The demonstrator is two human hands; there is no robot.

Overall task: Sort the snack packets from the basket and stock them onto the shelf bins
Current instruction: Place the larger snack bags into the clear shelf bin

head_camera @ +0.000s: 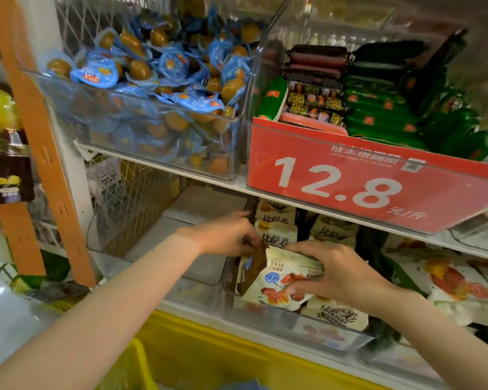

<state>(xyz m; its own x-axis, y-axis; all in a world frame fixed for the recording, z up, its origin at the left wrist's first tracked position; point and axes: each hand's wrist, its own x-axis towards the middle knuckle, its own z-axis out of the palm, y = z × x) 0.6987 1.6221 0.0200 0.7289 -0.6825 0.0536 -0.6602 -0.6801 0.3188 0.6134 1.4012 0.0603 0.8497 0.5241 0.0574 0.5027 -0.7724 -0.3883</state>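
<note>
Shop shelving (164, 161) filled the view, with clear plastic bins on two levels. On the upper level, well above the fingers, one bin held blue-wrapped brown snacks (164, 68) and the next held green and dark sausage sticks (378, 108) behind a red price sign (372, 181) reading 12.8. On the lower level the right hand (341, 274) had its fingers (302, 250) clenched around a white snack packet (276, 277) printed with red pieces, held over the front of a lower bin (293, 322). Just behind those fingers stood more pale packets (276, 220) with dark lettering. The left hand (226, 235) reached into the same bin beside the packet, its fingertips hidden, so I cannot tell whether they gripped anything. A yellow basket (135, 370) sat below both hands.
</note>
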